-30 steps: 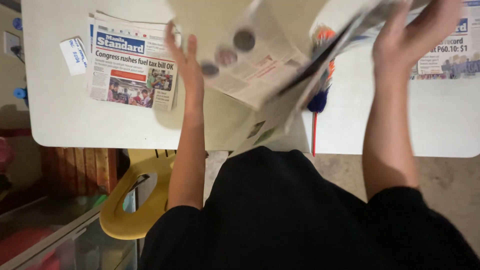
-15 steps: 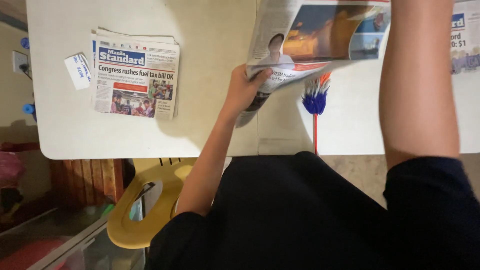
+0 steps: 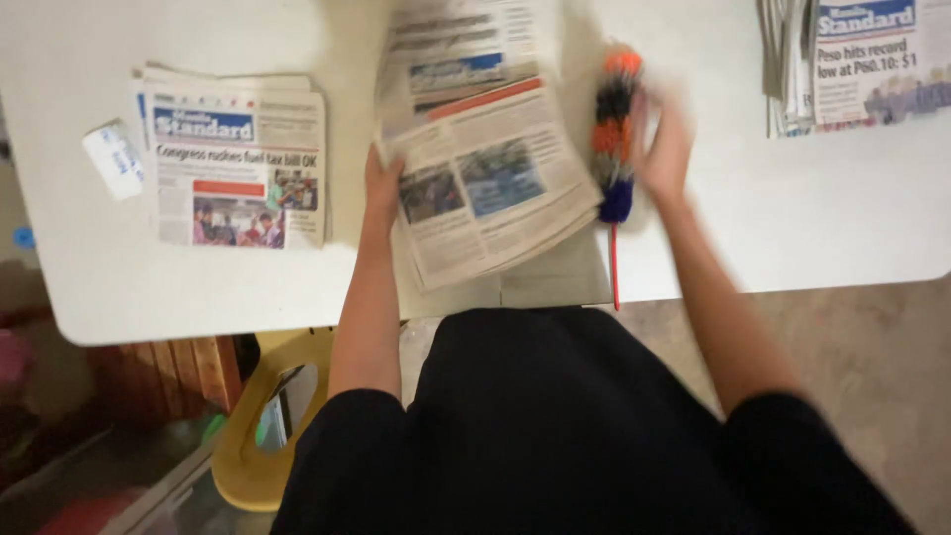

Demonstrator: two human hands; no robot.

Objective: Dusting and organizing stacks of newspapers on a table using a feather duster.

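A folded newspaper [image 3: 485,178] lies on the white table [image 3: 773,228] in front of me, tilted a little. My left hand [image 3: 381,183] grips its left edge. My right hand [image 3: 666,149] is blurred, fingers apart, just right of a multicoloured duster [image 3: 614,129] with orange, dark and blue tufts and a thin red handle. Whether the hand touches the duster is unclear. More loose newspaper sheets lie under the folded one.
A stack of folded newspapers [image 3: 233,159] sits at the left of the table, with a small white card [image 3: 114,159] beside it. Another newspaper stack [image 3: 857,59] lies at the far right. A yellow plastic stool [image 3: 263,436] stands below the table edge.
The newspaper, held up in the air and being folded before, now lies down on the table. My right hand has let go of it and moved right, beside the duster.
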